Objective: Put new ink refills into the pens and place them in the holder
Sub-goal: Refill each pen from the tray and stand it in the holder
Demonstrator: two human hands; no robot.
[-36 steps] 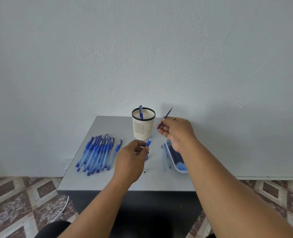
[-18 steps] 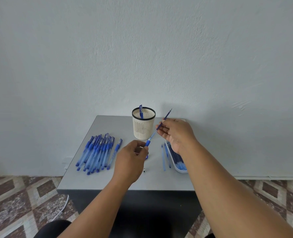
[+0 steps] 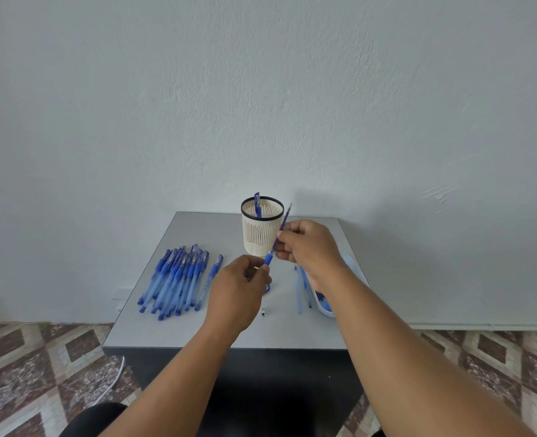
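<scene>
Holding the pen barrel (image 3: 267, 259) pinched in my left hand (image 3: 240, 290), I pinch the refill (image 3: 282, 227) with my right hand (image 3: 309, 247). Misaligned, the thin refill could bend or jam. A swinging elbow might topple the holder (image 3: 261, 230) just beyond.

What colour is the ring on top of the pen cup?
Black. The rim circles the cream slotted pen cup, seen in the head view.

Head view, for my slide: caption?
Left hand holds blue pen barrel; right hand feeds thin refill beside cream slotted holder.
</scene>
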